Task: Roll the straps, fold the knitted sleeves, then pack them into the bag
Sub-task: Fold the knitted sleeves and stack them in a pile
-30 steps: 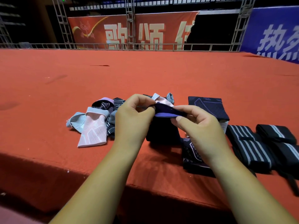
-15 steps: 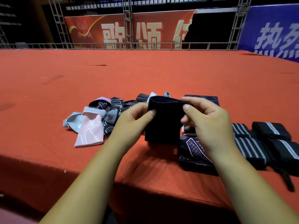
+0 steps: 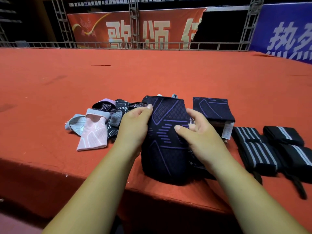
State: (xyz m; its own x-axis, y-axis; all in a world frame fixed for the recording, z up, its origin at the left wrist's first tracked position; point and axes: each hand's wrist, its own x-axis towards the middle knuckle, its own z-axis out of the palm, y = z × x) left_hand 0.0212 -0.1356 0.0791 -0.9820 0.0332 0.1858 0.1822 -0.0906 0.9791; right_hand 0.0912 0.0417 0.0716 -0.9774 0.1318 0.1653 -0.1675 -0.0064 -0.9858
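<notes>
A: Two hands, head view. The left hand (image 3: 133, 125) and right hand (image 3: 200, 137) each pinch a side edge of the navy-and-purple sleeve (image 3: 167, 146), thumbs on its front.
B: Position?
A: Held upright, lower end down at the tabletop (image 3: 152, 78), near the front edge. Just behind it to the right, a folded navy sleeve (image 3: 212, 108). To the left, a pink sleeve (image 3: 94, 134) in a loose pile. The striped straps (image 3: 256, 149) lie flat at far right.

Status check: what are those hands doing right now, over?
Left hand, right hand grip navy knitted sleeve at table edge. Striped straps lie right. Nothing blocking.
</notes>
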